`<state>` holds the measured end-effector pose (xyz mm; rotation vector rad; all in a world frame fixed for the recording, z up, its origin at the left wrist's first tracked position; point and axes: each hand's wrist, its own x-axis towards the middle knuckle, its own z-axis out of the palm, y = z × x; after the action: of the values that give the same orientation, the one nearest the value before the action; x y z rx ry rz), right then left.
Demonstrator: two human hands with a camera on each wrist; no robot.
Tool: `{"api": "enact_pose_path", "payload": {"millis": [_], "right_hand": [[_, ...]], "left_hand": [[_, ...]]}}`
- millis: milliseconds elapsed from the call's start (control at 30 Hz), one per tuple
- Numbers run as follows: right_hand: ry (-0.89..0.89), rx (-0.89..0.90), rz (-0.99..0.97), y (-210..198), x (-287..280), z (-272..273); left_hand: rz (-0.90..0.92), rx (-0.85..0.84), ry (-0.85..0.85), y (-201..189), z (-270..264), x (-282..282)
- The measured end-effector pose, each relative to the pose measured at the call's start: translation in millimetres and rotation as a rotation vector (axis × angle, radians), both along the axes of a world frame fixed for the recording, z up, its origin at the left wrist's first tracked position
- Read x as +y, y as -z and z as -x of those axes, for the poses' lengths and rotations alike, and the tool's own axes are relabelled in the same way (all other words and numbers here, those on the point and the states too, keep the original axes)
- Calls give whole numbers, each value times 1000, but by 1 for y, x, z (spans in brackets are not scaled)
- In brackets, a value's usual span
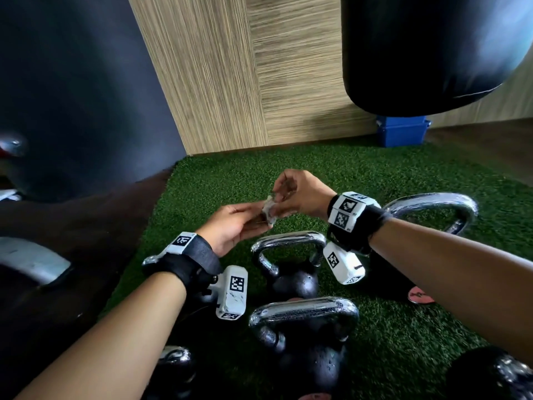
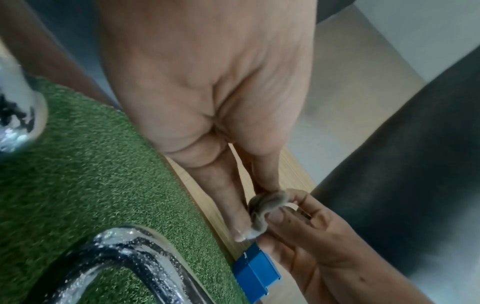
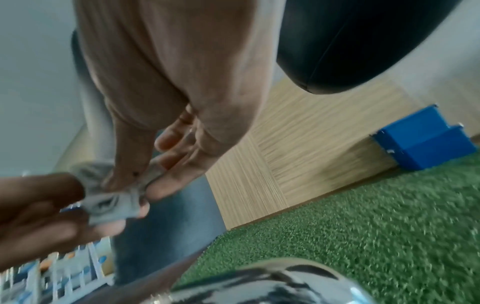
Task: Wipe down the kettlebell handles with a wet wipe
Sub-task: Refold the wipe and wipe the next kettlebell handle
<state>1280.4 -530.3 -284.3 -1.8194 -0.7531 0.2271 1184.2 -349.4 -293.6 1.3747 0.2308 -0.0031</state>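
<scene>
Head view showed both hands raised over the kettlebells, the left hand point(image 1: 230, 223) and the right hand point(image 1: 300, 194) each pinching the same small, crumpled, greyish wet wipe point(image 1: 269, 210) between fingertips and thumb, with no part of it touching any metal. Just below them on the green turf point(image 1: 403, 342) stood a kettlebell with a chromed handle point(image 1: 288, 241), a larger handle point(image 1: 302, 313) nearer the camera, and a third handle point(image 1: 432, 203) under the right forearm. The step in hand looked like opening or refolding the wipe before wiping. To do it well, the person would probably need to spread the wad flat so a fresh damp face shows, then wrap it round a handle and draw it along the full arch and down both posts. A wad this bunched would likely clean only a narrow strip.
</scene>
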Motion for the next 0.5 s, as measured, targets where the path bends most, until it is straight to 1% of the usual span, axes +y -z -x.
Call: {"api": "enact_pose_path", "payload": {"millis": [100,133,200,267,300,367,400,433,467,500], "right_hand": [[190,-237,104,14,1,0],[232,-288,133,19,0,2],[244,-335,161,30,-4,2],[171,-301,175,33,-10,1],[108,-248,167,34,-13,0],[-39,-37,54,33,-20,-1],[-45,60,-7,36,-24,-3],[21,112,-40,42,-27,-7],[151,115,-28,51,-32,-11],[295,70,57,62,-38,-16]], "left_hand": [[53,-11,10,5,1,-1],[39,-14,6,6,1,-2],[-56,-13,-9,8,-2,-5],[-168,-18,-12,11,-6,-7],[-209,-27,-16,12,-7,-8],[-310,-52,-48,16,-12,-3],[-378,-73,-62,18,-15,1],[-464,-104,-72,20,-17,7],[-581,-147,-80,22,-18,12],[-725,-196,-86,25,-18,16]]}}
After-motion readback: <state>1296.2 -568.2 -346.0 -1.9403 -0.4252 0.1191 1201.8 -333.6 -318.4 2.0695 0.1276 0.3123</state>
